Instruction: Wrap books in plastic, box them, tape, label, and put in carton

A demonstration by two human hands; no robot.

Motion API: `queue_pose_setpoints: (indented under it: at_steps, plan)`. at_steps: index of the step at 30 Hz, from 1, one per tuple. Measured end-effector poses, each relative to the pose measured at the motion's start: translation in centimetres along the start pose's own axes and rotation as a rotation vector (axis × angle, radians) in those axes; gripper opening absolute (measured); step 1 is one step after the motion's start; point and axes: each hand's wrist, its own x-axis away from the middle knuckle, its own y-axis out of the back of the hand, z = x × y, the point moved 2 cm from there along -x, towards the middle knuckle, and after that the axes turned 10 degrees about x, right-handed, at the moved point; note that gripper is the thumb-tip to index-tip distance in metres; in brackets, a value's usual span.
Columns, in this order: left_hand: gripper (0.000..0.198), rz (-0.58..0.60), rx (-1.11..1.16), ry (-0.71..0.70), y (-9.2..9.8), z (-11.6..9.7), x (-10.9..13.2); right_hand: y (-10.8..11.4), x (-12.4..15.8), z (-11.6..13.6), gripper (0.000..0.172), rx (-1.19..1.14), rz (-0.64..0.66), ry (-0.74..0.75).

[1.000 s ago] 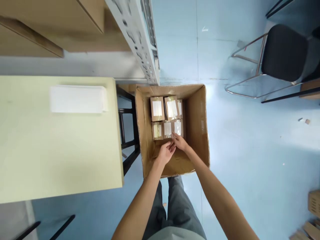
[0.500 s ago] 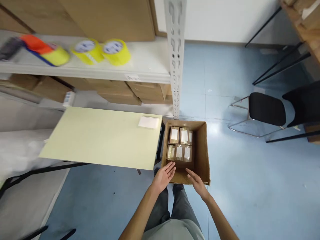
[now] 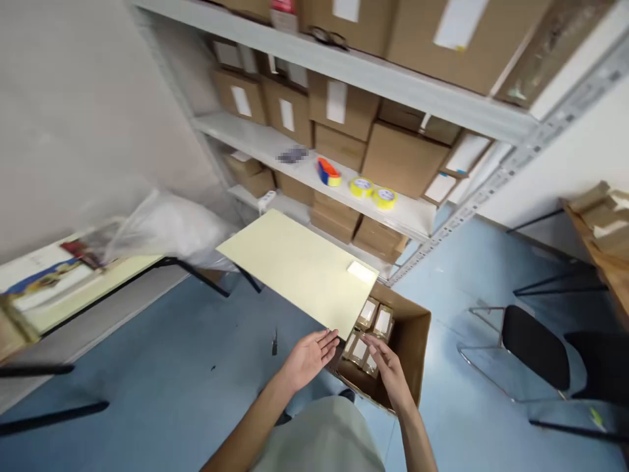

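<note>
My left hand is open, palm up, at the near corner of a pale yellow board, and holds nothing. My right hand is open too, fingers stretched over a large open carton that stands on the floor. Inside the carton lie several small brown boxes with white labels, partly hidden by the board and my right hand. A white card lies on the board near its right corner.
Metal shelving with cartons spans the back, with two yellow tape rolls on a shelf. A black chair stands at right. At left are a table and a plastic bag.
The view has turned left and tilted up, bringing more shelving and the left table into sight. My hands stay open; the left now appears at the board's corner instead of the carton's edge.
</note>
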Motion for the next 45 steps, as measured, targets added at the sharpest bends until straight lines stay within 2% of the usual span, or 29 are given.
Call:
queue_pose_setpoints:
  at_steps: [3,7,12,16,22,27,32,36,39,45]
  plan:
    - [0.010,0.039,0.105,-0.059,3.6,-5.6,4.5,-6.3,-0.7,3.3,0.059,0.016,0.060,0.037]
    - [0.012,0.071,0.252,-0.176,9.4,-12.8,10.7,-15.8,-2.0,5.6,0.060,0.032,0.166,0.053]
    - [0.015,0.093,0.458,-0.339,16.1,-19.6,17.0,-27.7,-3.1,7.7,0.061,0.093,0.362,0.048]
    - [0.014,0.088,0.582,-0.428,20.6,-23.3,19.5,-35.5,-3.9,10.1,0.058,0.187,0.535,0.062]
    - [0.013,0.099,0.690,-0.509,25.7,-28.7,20.8,-44.9,-7.9,11.7,0.062,0.251,0.705,0.049]
    - [0.016,0.024,0.723,-0.583,27.6,-36.3,22.3,-53.1,-13.6,11.8,0.066,0.243,0.787,0.037]
    - [0.021,-0.127,0.734,-0.698,27.1,-45.4,24.6,-62.1,-19.8,14.5,0.070,0.246,0.875,0.021]
    - [0.028,-0.211,0.743,-0.769,26.9,-51.8,25.0,-69.1,-24.0,17.2,0.067,0.246,0.948,0.066]
    - [0.030,-0.230,0.756,-0.807,27.6,-55.1,24.7,-73.8,-26.6,18.6,0.064,0.279,1.008,0.095]
    - [0.018,-0.277,0.795,-0.768,30.4,-59.3,23.9,-81.4,-29.8,19.4,0.063,0.392,1.104,0.107]
